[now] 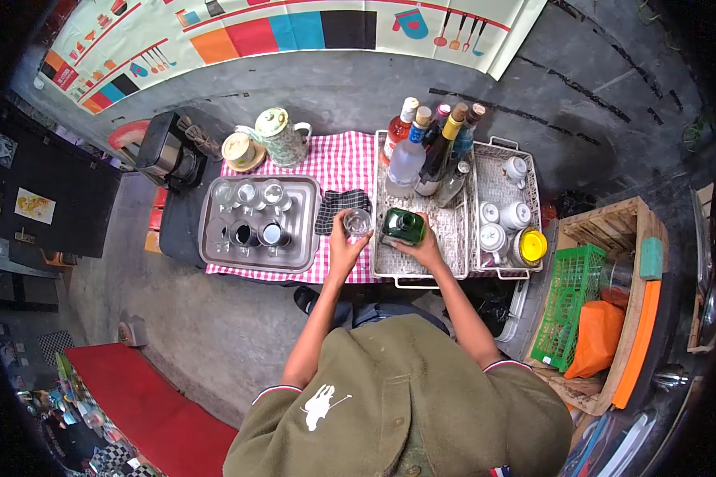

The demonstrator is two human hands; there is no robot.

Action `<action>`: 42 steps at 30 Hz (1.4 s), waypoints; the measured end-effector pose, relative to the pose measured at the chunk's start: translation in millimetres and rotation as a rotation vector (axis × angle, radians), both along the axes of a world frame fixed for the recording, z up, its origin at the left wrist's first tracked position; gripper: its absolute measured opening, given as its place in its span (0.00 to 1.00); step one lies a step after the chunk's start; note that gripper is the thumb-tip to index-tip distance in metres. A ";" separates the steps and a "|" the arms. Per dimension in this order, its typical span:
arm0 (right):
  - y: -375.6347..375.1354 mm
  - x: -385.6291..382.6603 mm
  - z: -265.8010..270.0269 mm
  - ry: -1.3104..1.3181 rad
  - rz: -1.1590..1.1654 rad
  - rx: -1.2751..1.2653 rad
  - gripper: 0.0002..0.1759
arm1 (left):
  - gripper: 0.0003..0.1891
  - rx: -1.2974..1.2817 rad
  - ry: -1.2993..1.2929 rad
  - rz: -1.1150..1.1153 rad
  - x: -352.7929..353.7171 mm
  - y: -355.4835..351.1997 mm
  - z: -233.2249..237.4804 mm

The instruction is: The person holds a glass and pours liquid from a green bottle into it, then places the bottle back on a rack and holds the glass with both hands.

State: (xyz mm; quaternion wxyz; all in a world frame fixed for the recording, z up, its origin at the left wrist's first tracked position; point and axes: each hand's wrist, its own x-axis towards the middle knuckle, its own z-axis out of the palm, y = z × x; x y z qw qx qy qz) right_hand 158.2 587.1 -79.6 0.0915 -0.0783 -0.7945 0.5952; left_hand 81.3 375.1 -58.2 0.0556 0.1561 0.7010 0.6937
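Observation:
My left hand (347, 242) is closed around a small clear glass (357, 222) above the checked tablecloth. Just to its right, my right hand (424, 245) grips a green bottle (404, 226) over the front left of a white woven tray (441, 262). The glass and the bottle are close together but apart. Behind the bottle, several other bottles stand in the woven tray, among them a clear one with a blue neck (406, 167). A folded dark checked cloth (341, 208) lies behind my left hand.
At the left, a metal tray (314, 230) holds several glass cups. A patterned teapot (281, 141) and a cup (239, 149) stand behind it. Right of the bottles, another white tray (492, 151) holds mugs and a yellow-lidded jar (531, 246). A wooden crate (605, 215) is farther right.

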 end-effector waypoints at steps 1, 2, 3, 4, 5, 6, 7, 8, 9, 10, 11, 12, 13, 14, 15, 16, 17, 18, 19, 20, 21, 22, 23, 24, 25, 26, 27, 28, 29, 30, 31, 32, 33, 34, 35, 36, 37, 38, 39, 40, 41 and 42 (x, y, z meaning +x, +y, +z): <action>0.0 1.1 1.7 -0.002 0.003 0.003 0.47 | 0.35 0.005 -0.005 -0.004 0.2 -0.3 0.3; -0.1 2.5 2.9 -0.004 0.004 0.005 0.46 | 0.35 0.009 -0.010 -0.009 0.7 -0.4 1.0; -0.3 3.6 4.0 0.001 -0.001 0.005 0.46 | 0.35 0.014 -0.015 -0.015 1.1 0.0 1.8; -0.5 4.5 5.3 0.006 -0.005 0.006 0.46 | 0.35 0.011 -0.004 -0.014 1.7 0.5 2.6; -1.0 5.0 5.8 0.011 -0.008 0.006 0.46 | 0.35 0.008 0.007 -0.012 2.4 0.6 3.7; -2.1 4.8 6.3 0.022 -0.025 0.027 0.46 | 0.35 0.005 0.019 -0.008 2.8 0.5 5.0; -3.7 5.0 6.8 0.032 -0.041 0.049 0.46 | 0.35 -0.012 0.016 -0.007 3.9 0.0 6.1; -5.0 5.5 5.0 0.042 -0.056 0.069 0.47 | 0.35 -0.030 0.014 -0.004 5.8 -0.9 8.3; -6.8 6.1 2.9 0.051 -0.076 0.076 0.47 | 0.35 -0.049 0.011 -0.001 7.1 -2.3 10.3; -9.0 7.3 0.8 0.061 -0.097 0.082 0.47 | 0.35 -0.039 -0.007 -0.007 8.3 -3.3 12.2; -10.8 7.8 0.0 0.070 -0.119 0.088 0.46 | 0.35 -0.028 -0.025 -0.014 8.8 -4.4 9.6; -11.3 8.3 -0.6 0.075 -0.120 0.062 0.46 | 0.35 -0.017 -0.044 -0.021 9.0 -5.6 6.8; -11.4 8.8 -1.1 0.080 -0.119 0.037 0.46 | 0.34 -0.012 -0.042 -0.030 8.7 -6.9 4.0; -12.9 8.9 0.9 0.083 -0.117 0.010 0.45 | 0.34 -0.027 -0.028 -0.028 9.1 -8.0 3.1; -14.1 10.7 5.2 0.079 -0.123 0.016 0.45 | 0.34 -0.044 -0.013 -0.024 9.5 -8.8 2.4; -16.0 10.4 5.8 0.065 -0.151 0.023 0.45 | 0.34 -0.060 0.002 -0.021 9.6 -10.0 1.7; -16.8 9.9 6.5 0.052 -0.180 0.031 0.46 | 0.34 -0.043 -0.017 -0.033 10.4 -12.0 3.3; -17.7 9.5 7.0 0.037 -0.210 0.040 0.46 | 0.34 -0.033 -0.039 -0.032 11.2 -13.5 4.7; -16.3 10.2 8.1 0.024 -0.213 0.063 0.47 | 0.34 -0.022 -0.060 -0.033 11.7 -14.2 6.1; -16.9 10.1 12.7 0.053 -0.227 0.071 0.46 | 0.34 -0.010 -0.080 -0.035 11.8 -14.4 6.2; -18.3 11.0 17.0 0.082 -0.241 0.079 0.46 | 0.33 -0.019 -0.078 -0.027 12.0 -15.6 6.2; -19.7 12.4 21.3 0.111 -0.256 0.087 0.45 | 0.33 -0.026 -0.076 -0.029 11.9 -16.6 6.2; -22.4 13.3 29.4 0.136 -0.275 0.088 0.45 | 0.33 -0.033 -0.073 -0.029 10.9 -18.1 3.9; -22.0 13.4 38.8 0.133 -0.250 0.052 0.46 | 0.33 -0.041 -0.070 -0.030 10.2 -19.0 4.8; -20.3 12.6 48.5 0.129 -0.226 0.016 0.47 | 0.33 -0.049 -0.083 -0.032 10.4 -19.1 5.6; -17.4 11.1 52.9 0.126 -0.202 -0.019 0.48 | 0.33 -0.057 -0.096 -0.034 11.0 -18.4 9.4; -12.6 8.9 48.6 0.132 -0.203 0.011 0.49 | 0.33 -0.064 -0.109 -0.037 11.4 -17.5 12.8; -8.3 8.1 49.0 0.115 -0.213 0.068 0.50 | 0.34 -0.064 -0.089 -0.048 11.8 -16.7 13.6; -6.5 6.3 56.9 0.100 -0.221 0.125 0.50 | 0.34 -0.063 -0.068 -0.058 12.0 -15.7 13.6; -5.9 4.8 64.9 0.085 -0.229 0.183 0.51 | 0.34 -0.061 -0.046 -0.067 11.5 -13.9 13.8; -5.0 6.5 73.7 0.094 -0.224 0.168 0.49 | 0.35 0.000 -0.086 -0.077 13.0 -11.3 14.3; -6.1 7.1 93.7 0.096 -0.208 0.173 0.48 | 0.35 0.008 -0.076 -0.087 12.9 -8.3 14.9; -7.7 7.9 112.9 0.096 -0.191 0.177 0.48 | 0.35 0.015 -0.067 -0.096 13.0 -6.4 15.3; -9.1 8.3 122.6 0.095 -0.173 0.179 0.47 | 0.35 0.020 -0.060 -0.104 13.4 -6.0 15.4; -7.7 9.3 125.5 0.104 -0.165 0.221 0.44 | 0.36 0.000 -0.087 -0.109 13.9 -5.7 19.2; -5.6 10.1 129.4 0.101 -0.140 0.242 0.44 | 0.36 0.003 -0.091 -0.107 14.8 -5.3 22.7; -3.4 12.3 134.4 0.096 -0.114 0.263 0.45 | 0.36 0.006 -0.097 -0.105 17.1 -5.3 25.9; -2.9 14.0 141.5 0.091 -0.089 0.285 0.45 | 0.36 0.010 -0.103 -0.104 18.5 -5.1 28.4; -4.0 17.0 148.1 0.084 -0.100 0.262 0.45 | 0.37 0.032 -0.096 -0.115 18.6 -5.4 25.5; -2.1 19.0 145.6 0.096 -0.095 0.286 0.46 | 0.37 0.032 -0.087 -0.118 19.3 -5.0 25.0; 0.9 21.1 141.7 0.108 -0.090 0.310 0.47 | 0.37 0.032 -0.078 -0.121 19.3 -4.7 26.3; 3.1 22.9 138.8 0.121 -0.086 0.333 0.48 | 0.38 0.031 -0.068 -0.125 19.1 -4.5 27.6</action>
